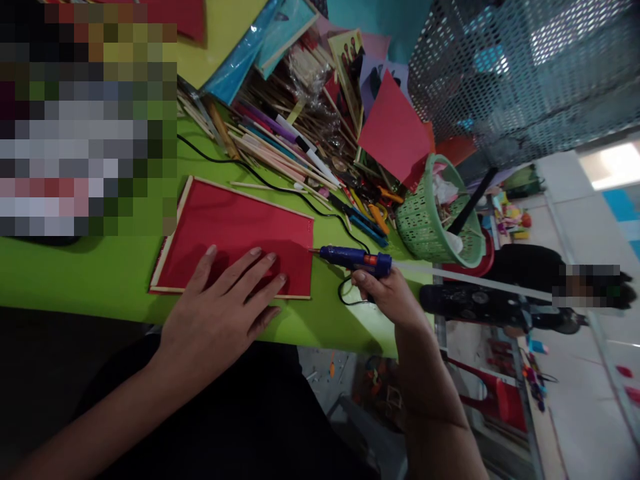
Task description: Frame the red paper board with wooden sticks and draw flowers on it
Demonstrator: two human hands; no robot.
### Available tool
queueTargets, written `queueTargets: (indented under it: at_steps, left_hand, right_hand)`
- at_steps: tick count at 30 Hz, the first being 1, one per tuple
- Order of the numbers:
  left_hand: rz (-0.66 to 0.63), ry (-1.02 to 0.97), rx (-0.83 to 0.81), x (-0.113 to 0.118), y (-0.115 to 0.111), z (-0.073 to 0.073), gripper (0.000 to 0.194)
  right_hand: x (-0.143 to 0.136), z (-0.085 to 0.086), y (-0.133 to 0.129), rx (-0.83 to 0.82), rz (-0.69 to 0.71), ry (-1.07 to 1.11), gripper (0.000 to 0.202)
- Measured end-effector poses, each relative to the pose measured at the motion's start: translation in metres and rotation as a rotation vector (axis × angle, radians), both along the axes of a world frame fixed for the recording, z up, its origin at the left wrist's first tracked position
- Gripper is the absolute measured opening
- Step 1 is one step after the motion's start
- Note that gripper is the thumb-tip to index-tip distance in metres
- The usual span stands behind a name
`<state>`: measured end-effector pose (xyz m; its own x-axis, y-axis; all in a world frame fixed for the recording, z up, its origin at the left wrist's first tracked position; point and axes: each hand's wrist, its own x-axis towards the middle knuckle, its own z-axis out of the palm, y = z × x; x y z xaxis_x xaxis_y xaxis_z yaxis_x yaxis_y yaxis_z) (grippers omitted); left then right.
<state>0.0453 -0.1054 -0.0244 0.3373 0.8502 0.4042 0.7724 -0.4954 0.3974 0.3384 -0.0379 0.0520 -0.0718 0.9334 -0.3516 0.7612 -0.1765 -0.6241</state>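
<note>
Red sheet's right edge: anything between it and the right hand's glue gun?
Nothing visible: the glue gun, in the right hand, has its tip at that edge of the red sheet. The black cord clears the tip; the left hand lies short of the edge.

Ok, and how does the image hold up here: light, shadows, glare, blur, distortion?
Head view: uneven light, dim below the table edge, with a washed-out bright patch upper right; head view: soft shadow by the left hand on the red sheet, glints on the blue plastic wrap; head view: background at right tilted and soft, pixelated blocks covering parts at left and right.
</note>
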Motion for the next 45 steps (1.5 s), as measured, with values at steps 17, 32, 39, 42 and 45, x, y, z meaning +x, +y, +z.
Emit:
queueTargets:
  at_steps: [17,32,39,42,45]
  left_hand:
    - [-0.009,0.042,-0.066,-0.002,-0.001,0.004,0.035]
    - [-0.003,0.008,0.019,-0.001,0.000,-0.001,0.033]
    - [-0.003,0.030,-0.033,-0.001,-0.001,0.000,0.034]
    - [-0.003,0.028,-0.020,-0.001,-0.001,-0.001,0.035]
    - [-0.005,0.008,-0.029,-0.001,-0.001,0.000,0.034]
  right_hand:
    - [0.001,0.001,-0.001,-0.018,0.048,-0.005,0.050]
    - [0.005,0.000,-0.010,0.015,0.014,-0.039,0.049]
    - [0.005,0.000,-0.012,0.015,0.015,-0.035,0.046]
    - [0.004,-0.001,-0.012,0.011,0.015,-0.026,0.045]
    - [0.002,-0.001,-0.011,0.021,0.019,-0.035,0.045]
